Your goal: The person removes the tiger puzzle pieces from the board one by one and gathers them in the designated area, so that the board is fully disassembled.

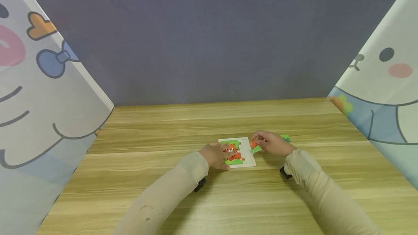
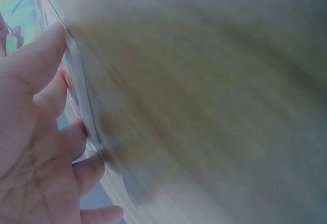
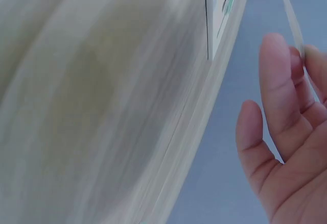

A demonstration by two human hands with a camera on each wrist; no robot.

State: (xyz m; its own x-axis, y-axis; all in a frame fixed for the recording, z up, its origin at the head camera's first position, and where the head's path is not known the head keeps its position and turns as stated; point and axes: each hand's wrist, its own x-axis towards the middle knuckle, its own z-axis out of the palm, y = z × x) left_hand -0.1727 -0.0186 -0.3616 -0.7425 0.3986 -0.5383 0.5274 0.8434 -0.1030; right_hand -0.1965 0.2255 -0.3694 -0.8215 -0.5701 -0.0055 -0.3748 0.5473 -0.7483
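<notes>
A white-framed jigsaw puzzle board [image 1: 248, 159] lies on the wooden table, its left part filled with an orange tiger on green. My left hand [image 1: 216, 156] rests on the board's left side with spread, fairly straight fingers, partly covering the tiger. The left wrist view shows its fingers along the board's edge. At the board's right edge, my right hand [image 1: 271, 143] pinches an orange and green puzzle piece [image 1: 256, 146] between fingertips and thumb. Seen edge-on in the right wrist view, the thin piece [image 3: 291, 15] is raised above the table.
Another green puzzle piece [image 1: 285, 137] lies on the table beyond my right wrist, partly hidden by it. A grey wall [image 1: 215, 39] stands behind the wooden table [image 1: 156, 130]. Cartoon-printed panels [image 1: 78, 93] flank it on both sides.
</notes>
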